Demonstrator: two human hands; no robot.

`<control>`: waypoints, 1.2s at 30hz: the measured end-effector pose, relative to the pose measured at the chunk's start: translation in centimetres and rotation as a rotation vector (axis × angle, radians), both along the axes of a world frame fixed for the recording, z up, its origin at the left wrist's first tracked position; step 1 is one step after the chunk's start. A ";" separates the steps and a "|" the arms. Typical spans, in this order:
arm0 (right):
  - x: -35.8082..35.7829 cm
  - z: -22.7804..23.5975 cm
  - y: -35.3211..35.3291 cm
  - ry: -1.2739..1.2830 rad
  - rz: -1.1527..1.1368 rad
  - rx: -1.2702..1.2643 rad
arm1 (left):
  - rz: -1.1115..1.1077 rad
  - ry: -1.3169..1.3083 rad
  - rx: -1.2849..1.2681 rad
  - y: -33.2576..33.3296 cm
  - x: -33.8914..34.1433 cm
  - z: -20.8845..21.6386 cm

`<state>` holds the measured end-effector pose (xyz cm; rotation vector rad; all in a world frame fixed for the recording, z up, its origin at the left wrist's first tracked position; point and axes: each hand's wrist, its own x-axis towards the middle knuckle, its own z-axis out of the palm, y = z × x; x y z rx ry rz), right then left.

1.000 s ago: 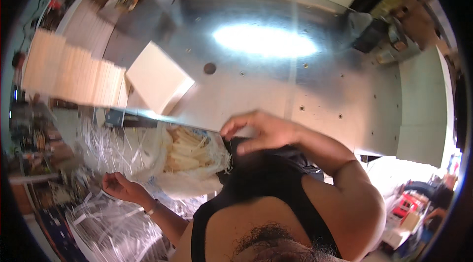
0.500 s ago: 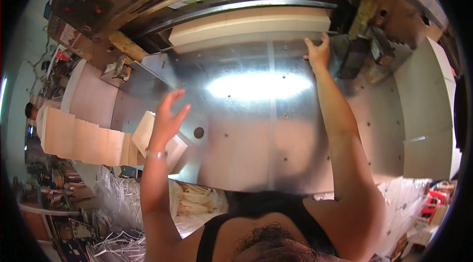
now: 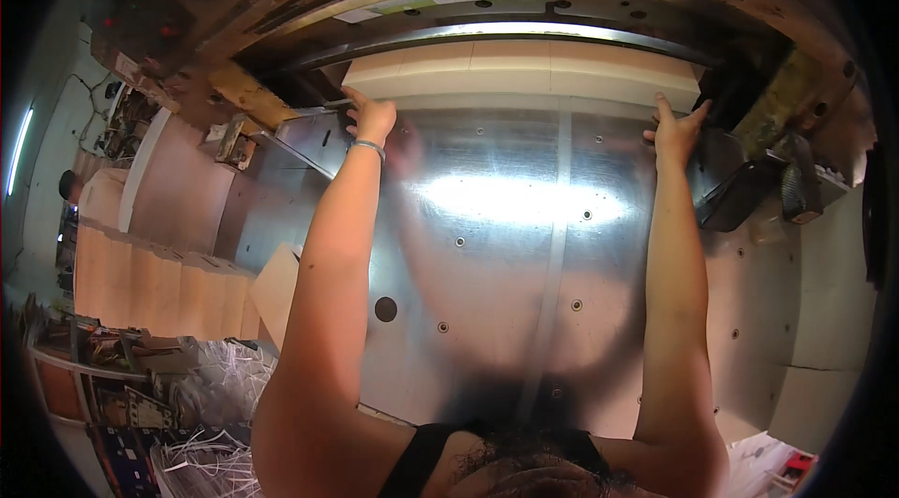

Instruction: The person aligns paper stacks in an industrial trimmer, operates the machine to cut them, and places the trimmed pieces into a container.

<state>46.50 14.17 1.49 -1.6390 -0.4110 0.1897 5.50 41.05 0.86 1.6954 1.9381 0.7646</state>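
Two bare arms are stretched across a shiny metal table point(image 3: 506, 283). A long pale block point(image 3: 515, 77), seamed into sections, is set along the table's far side, with a metal bar point(image 3: 609, 36) seen just beyond. The left hand point(image 3: 373, 119), banded at the wrist, is held partly open by the block's left end; the right hand point(image 3: 676, 133) is spread by its right end. Nothing is gripped by either; whether the block is touched cannot be told
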 end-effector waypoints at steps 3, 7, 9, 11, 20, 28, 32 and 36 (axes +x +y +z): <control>-0.5 0.1 0.4 0.002 0.025 0.031 | 0.041 -0.007 0.032 1.5 -0.5 -0.3; -1.6 0.6 1.0 0.026 0.053 0.096 | 0.039 0.001 0.078 2.7 -2.2 0.0; -1.7 0.5 0.9 0.019 0.024 0.084 | 0.023 -0.112 0.071 2.3 -1.2 0.2; -1.2 0.2 0.8 0.010 -0.018 0.086 | 0.021 -0.097 0.019 2.5 -0.9 0.0; 1.3 -4.6 3.0 -0.252 -0.102 0.029 | -0.310 -0.076 0.301 7.2 -3.7 -4.0; 0.4 -1.8 1.1 -0.214 -0.166 -0.035 | 0.021 0.263 0.350 3.4 -1.6 -0.7; -0.5 -1.5 1.2 -0.120 -0.089 0.021 | 0.167 0.392 0.275 -1.5 -0.8 0.6; -0.5 -1.1 1.0 -0.136 -0.117 -0.091 | 0.280 0.382 0.223 -5.3 -0.8 0.3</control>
